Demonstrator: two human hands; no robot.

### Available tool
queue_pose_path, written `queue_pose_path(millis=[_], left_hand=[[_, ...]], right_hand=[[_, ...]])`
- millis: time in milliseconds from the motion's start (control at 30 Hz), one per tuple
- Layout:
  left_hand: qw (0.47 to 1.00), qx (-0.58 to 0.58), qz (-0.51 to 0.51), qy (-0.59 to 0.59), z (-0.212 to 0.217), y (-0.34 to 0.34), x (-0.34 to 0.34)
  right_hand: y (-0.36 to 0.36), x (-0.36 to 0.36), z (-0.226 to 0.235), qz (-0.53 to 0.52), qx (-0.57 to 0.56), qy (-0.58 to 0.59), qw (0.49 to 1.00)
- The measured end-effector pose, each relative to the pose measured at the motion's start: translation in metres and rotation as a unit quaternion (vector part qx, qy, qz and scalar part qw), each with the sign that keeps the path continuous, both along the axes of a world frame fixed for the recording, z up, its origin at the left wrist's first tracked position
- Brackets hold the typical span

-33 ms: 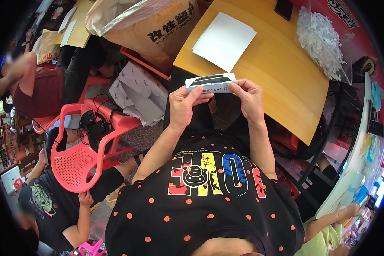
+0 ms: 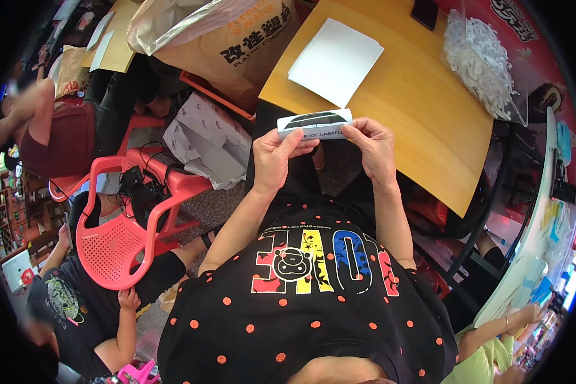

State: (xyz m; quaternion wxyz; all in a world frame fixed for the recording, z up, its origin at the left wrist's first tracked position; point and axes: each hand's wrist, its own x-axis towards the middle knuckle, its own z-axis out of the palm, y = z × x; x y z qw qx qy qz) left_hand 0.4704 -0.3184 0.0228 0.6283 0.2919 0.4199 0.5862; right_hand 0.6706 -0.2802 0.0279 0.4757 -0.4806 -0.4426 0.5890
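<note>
A narrow white printed card (image 2: 315,124), bearing a dark umbrella-shaped picture, is held flat between both hands just above the near edge of the wooden counter (image 2: 422,115). The left hand (image 2: 274,160) is closed on the card's left end, thumb on top and fingers curled beneath. The right hand (image 2: 372,148) is closed on its right end in a pinch of thumb and fingertips. At 12 o'clock from the card, a stack of white paper sheets (image 2: 336,59) is seen lying on the counter. At 2 o'clock, a clear bag of white plastic pieces (image 2: 483,61) rests near the counter's far side. At 11 o'clock, a large brown paper sack (image 2: 237,45) is seen. At 8 o'clock, a red plastic chair (image 2: 118,240) stands on the floor, beside another seated person (image 2: 83,307).
</note>
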Motion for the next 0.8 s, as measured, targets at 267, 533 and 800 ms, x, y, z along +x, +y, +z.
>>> queue_pose_path(millis=[267,533,800], left_hand=[[0.989,0.078,-0.010,0.124,0.007,0.000,-0.004],[0.915,0.233,0.007,0.329,0.022,0.000,-0.007],[0.880,0.250,0.045,0.402,0.032,-0.003,0.001]], right_hand=[[0.000,0.008,0.029,0.020,0.371,-0.382,0.846],[0.002,0.014,0.020,0.119,0.377,-0.376,0.838],[0.004,0.004,0.027,0.091,0.395,-0.364,0.838]])
